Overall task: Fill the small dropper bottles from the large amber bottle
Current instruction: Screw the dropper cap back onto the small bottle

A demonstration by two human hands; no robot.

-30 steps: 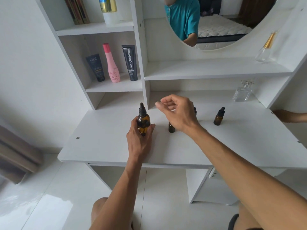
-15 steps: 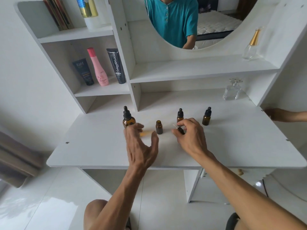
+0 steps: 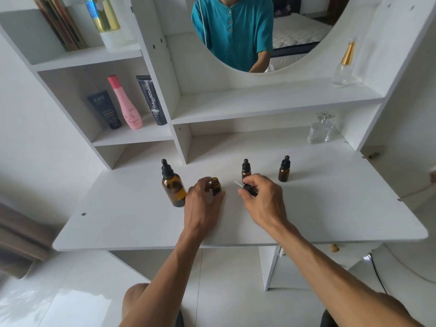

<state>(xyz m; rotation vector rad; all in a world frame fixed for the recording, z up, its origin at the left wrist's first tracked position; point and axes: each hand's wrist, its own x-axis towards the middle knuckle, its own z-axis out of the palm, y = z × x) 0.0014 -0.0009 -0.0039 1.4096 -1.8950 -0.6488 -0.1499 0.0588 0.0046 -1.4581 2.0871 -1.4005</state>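
Note:
The large amber bottle [image 3: 173,185] stands capped with its black dropper on the white desk [image 3: 132,220], left of my hands. My left hand [image 3: 203,202] grips a small uncapped amber bottle [image 3: 215,186] that stands on the desk. My right hand [image 3: 262,199] pinches that bottle's black dropper cap [image 3: 246,187], its glass pipette pointing left. Two more small capped dropper bottles stand behind: one [image 3: 246,169] just beyond my right hand, the other [image 3: 284,169] further right.
A clear square perfume bottle [image 3: 320,131] stands at the desk's back right. A gold-capped glass bottle [image 3: 344,64] is on the shelf above. Two tubes and a pink bottle [image 3: 125,105] sit in the left cubby. A round mirror [image 3: 259,31] hangs behind.
My left hand let go of the large amber bottle and moved right onto the small uncapped bottle. My right hand came down near the desk holding the dropper cap.

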